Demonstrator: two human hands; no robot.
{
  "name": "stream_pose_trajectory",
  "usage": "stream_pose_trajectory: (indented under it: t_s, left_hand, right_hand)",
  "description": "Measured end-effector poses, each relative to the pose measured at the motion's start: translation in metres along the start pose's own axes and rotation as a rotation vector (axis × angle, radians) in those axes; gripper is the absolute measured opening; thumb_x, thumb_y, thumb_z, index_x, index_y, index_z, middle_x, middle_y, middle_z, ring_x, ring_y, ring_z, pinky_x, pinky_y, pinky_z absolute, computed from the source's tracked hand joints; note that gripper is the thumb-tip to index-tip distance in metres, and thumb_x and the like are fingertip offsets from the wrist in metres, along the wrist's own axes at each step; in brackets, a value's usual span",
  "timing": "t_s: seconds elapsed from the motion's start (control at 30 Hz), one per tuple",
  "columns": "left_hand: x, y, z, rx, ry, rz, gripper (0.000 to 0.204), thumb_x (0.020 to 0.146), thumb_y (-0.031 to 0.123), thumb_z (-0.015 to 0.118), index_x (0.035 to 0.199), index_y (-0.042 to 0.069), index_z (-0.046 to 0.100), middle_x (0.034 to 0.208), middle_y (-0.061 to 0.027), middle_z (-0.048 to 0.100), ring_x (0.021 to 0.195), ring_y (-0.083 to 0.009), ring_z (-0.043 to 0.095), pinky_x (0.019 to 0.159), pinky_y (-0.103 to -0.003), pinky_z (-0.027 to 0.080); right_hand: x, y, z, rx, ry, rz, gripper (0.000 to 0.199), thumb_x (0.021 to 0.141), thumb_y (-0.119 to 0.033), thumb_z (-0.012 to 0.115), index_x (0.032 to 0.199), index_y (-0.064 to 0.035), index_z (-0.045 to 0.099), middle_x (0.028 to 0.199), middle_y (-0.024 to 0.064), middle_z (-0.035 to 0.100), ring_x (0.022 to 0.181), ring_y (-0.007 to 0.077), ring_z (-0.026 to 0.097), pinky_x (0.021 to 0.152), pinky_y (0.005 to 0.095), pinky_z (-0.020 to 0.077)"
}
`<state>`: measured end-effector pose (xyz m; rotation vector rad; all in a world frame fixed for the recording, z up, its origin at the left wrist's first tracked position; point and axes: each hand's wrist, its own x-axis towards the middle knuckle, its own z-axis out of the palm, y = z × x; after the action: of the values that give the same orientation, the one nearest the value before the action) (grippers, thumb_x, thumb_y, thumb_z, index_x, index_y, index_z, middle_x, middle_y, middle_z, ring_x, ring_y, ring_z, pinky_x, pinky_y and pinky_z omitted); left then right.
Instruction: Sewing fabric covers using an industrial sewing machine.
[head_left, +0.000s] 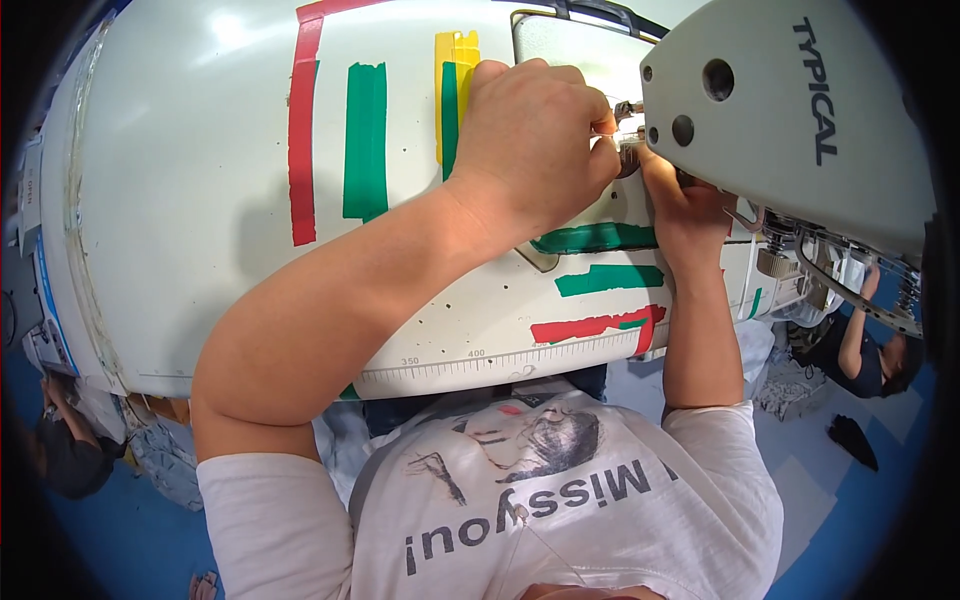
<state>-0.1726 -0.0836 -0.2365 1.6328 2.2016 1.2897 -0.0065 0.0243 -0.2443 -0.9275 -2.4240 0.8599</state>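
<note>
Pinched tight is how the left hand [535,140] looks, fingers curled and thumb pressed to forefinger right at the small metal needle-bar parts [628,118] under the sewing machine head [790,120]. Whether it actually has hold of a thread or a needle can't be made out, it's too tiny. The right hand [690,205] comes up from below, fingertips tucked in under the machine head next to the same spot; its grip is mostly hidden, so can't tell how far it's closed or if anything is in it.

Handling guess: those needle parts are small, stiff, shiny metal, likely slippery and a bit sharp, so a fingertip pinch from the side seems the sensible hold. Any thread there would be limp and light.

Only the one head view, so on to the markings. The white desk [200,200] has tape strips stuck on it: a long red strip [303,140] and a green one [366,140] toward the far left part, a yellow patch [455,60] with green beside it near the far edge, and green [610,279] and red [598,327] strips near the front edge. A printed ruler scale [500,360] runs along the front edge. Lettering sits on the grey machine head.
</note>
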Motion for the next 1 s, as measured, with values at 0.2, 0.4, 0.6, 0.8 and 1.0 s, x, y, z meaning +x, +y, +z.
stream_pose_trajectory:
  t_s: [0.2,0.4,0.6,0.8,1.0]
  left_hand:
    - [-0.003,-0.003,-0.010,-0.036,-0.033,0.027,0.015,0.070,0.008,0.062,0.085,0.007,0.063,0.084,-0.0051,0.060,0.078,-0.0197,0.057,0.073,-0.034,0.040]
    - [-0.003,-0.005,-0.015,-0.247,0.091,-0.046,0.019,0.071,0.002,0.056,0.089,0.005,0.055,0.085,-0.0080,0.052,0.077,-0.0216,0.053,0.067,-0.032,0.044]
    - [0.001,-0.005,-0.010,-0.238,0.156,-0.158,0.016,0.075,-0.001,0.054,0.089,0.003,0.059,0.086,-0.0091,0.058,0.072,-0.0188,0.059,0.067,-0.029,0.047]
    - [-0.021,0.016,-0.044,-0.282,0.003,-0.319,0.019,0.079,0.003,0.058,0.098,0.001,0.060,0.091,-0.0075,0.064,0.081,-0.0159,0.060,0.075,-0.027,0.048]
    - [-0.146,0.064,-0.063,0.079,0.053,0.103,0.018,0.077,0.006,0.063,0.094,0.002,0.061,0.097,-0.0134,0.060,0.093,-0.0297,0.059,0.079,-0.038,0.048]
  right_hand:
    - [-0.017,0.003,-0.028,-0.112,0.091,-0.181,0.009,0.078,0.000,0.065,0.086,0.0011,0.060,0.085,0.0035,0.062,0.078,0.0126,0.057,0.072,0.0254,0.0442]
    - [-0.053,0.023,-0.089,-0.184,0.059,0.110,0.014,0.080,0.001,0.060,0.094,-0.0009,0.058,0.095,0.0065,0.058,0.078,0.0106,0.051,0.065,0.0237,0.0400]
    - [-0.065,0.058,-0.100,-0.495,0.344,-0.176,0.027,0.081,-0.003,0.060,0.108,-0.0016,0.058,0.103,0.0124,0.059,0.091,0.0282,0.056,0.079,0.0346,0.0450]
    - [-0.030,0.090,-0.105,-0.490,0.275,-0.235,0.029,0.084,-0.008,0.056,0.113,-0.0044,0.060,0.104,0.0159,0.061,0.095,0.0387,0.057,0.085,0.0424,0.0445]
    - [-0.040,0.064,-0.100,-0.820,0.462,-0.107,0.031,0.076,-0.011,0.064,0.107,-0.0071,0.062,0.102,0.0125,0.062,0.093,0.0344,0.057,0.081,0.0430,0.0456]
